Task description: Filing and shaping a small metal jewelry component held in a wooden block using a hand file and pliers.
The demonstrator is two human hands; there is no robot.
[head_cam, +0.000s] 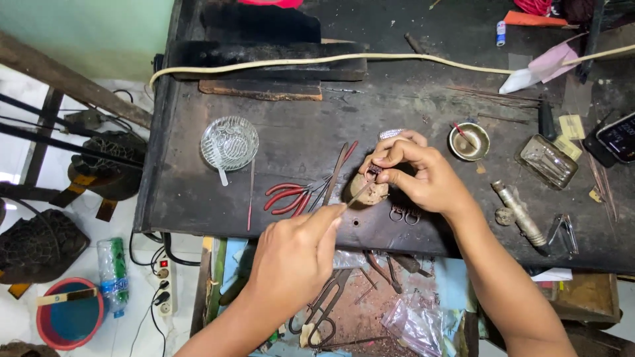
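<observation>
The left hand (294, 254) sits nearest, fingers pinched shut around a thin metal tool (358, 196) whose tip points up to the right. Just beyond, the right hand (417, 173) is closed tight on a small dark piece (374, 170), held at the fingertips above a rounded tan block (370, 192) on the dark workbench (297, 132). The tool's tip nearly meets that piece. Red-handled pliers (290, 197) lie just left of the block, a clear glass dish (229, 142) farther left, and a small brass bowl (469, 141) to the right.
</observation>
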